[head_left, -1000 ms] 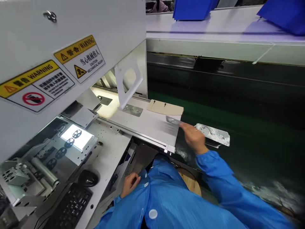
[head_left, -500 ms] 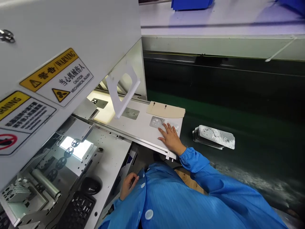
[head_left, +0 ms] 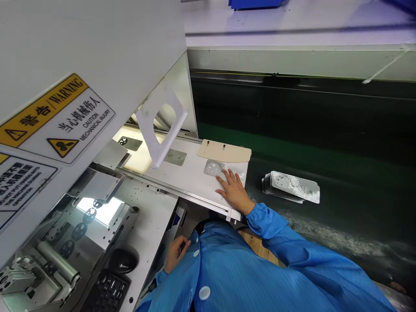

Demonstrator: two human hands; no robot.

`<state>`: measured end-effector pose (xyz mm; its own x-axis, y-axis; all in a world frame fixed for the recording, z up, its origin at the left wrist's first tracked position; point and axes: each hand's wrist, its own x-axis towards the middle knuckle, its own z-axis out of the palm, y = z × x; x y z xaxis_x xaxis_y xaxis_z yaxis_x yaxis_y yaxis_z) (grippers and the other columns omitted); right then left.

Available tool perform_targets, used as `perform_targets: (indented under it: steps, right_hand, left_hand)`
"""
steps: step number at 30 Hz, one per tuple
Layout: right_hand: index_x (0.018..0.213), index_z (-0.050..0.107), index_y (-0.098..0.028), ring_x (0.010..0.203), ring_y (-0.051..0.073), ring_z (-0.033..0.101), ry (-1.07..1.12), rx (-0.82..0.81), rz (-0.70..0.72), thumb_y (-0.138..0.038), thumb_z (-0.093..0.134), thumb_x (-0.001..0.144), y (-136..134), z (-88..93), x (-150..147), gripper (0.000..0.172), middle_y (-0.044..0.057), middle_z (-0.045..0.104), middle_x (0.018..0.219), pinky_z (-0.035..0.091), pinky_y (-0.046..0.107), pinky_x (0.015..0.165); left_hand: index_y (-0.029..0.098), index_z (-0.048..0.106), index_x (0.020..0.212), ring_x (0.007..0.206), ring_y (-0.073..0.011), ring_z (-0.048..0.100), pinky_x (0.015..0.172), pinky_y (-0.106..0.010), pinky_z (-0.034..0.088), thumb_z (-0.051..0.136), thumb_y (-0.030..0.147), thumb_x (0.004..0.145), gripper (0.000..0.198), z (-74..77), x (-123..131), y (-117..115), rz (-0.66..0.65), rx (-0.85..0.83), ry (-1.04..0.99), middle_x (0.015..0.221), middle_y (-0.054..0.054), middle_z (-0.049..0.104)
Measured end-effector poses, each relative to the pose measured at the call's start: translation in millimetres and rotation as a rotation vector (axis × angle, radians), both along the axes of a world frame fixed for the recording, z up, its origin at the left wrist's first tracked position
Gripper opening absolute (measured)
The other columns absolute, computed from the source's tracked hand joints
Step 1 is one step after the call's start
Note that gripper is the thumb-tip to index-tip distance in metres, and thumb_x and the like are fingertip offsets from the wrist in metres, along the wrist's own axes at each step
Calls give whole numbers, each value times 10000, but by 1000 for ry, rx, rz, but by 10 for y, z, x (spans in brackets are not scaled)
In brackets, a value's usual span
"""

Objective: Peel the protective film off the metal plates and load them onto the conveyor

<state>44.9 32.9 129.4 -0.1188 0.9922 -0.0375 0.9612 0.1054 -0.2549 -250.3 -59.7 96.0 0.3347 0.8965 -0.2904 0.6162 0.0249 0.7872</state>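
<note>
My right hand [head_left: 233, 190] lies on a thin grey phone-back-shaped sheet [head_left: 212, 167] on the white conveyor belt [head_left: 198, 182]. Its fingers are spread flat and cover part of the sheet's patterned half. Close to the front of the blue smock, my left hand [head_left: 177, 251] hangs with its fingers curled in, and nothing shows in it. A second sheet [head_left: 176, 157] rests farther left on the belt, and a third sheet [head_left: 130, 143] sits on the lit part. Along the belt's far edge is a cream-coloured plate [head_left: 224, 150] with two dark fasteners.
On the dark green surface [head_left: 240, 121] at the right stands a fanned stack of similar sheets [head_left: 292, 186]. A white bracket [head_left: 162, 125] with a round opening hangs over the belt. The machine housing [head_left: 113, 39] fills the left, above a mouse [head_left: 122, 260] and keyboard [head_left: 107, 290].
The viewpoint has shifted slightly, so the machine housing and its labels appear farther left. Both hands keep nearly the same place, the right one still on the sheet.
</note>
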Motion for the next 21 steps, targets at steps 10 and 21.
perform_targets:
  steps: [10, 21]
  right_hand:
    - [1360, 470, -156, 1402, 335, 229, 30, 182, -128, -411, 426, 934, -276, 26, 266, 498, 168, 327, 1492, 224, 571, 1115]
    - [1105, 610, -170, 1094, 237, 569, 126, -15, -825, -383, 458, 938, -3241, -1090, 261, 311, 126, 593, 1193, 478, 430, 943]
  left_hand:
    - [226, 484, 630, 561, -177, 513, 543, -308, 392, 381, 564, 851, 417, -72, -63, -69, -46, 66, -38, 600, -15, 525]
    - [173, 582, 733, 675, -156, 556, 637, -271, 404, 350, 434, 908, 392, -216, 188, -485, -769, 322, -7, 694, -58, 625]
